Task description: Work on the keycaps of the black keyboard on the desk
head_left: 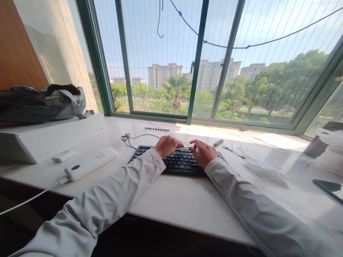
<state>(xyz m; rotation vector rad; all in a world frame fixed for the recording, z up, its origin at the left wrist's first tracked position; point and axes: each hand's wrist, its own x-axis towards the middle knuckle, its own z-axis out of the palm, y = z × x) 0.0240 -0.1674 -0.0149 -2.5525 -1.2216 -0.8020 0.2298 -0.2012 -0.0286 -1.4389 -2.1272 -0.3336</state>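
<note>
A black keyboard (182, 165) lies on the white counter, partly covered by my hands. Over its upper left part, my left hand (166, 145) pinches a small dark piece (182, 145) at its fingertips; the piece is too small to identify. My right hand (203, 152) is just to the right, its fingers bent and brought close together above the keys. Whatever is between those fingertips, if anything, is too small to make out. Behind the keyboard lies a row of small black pieces (157, 129) that look like keycaps.
A black cable (128, 137) is bunched left of the keyboard. A grey knife-like tool (218, 142), a slim blue tool (233, 152) and a clear plastic bag (265, 171) lie right. Leftward are a white power strip (91, 164) and white box (53, 137). A phone (329, 189) lies far right.
</note>
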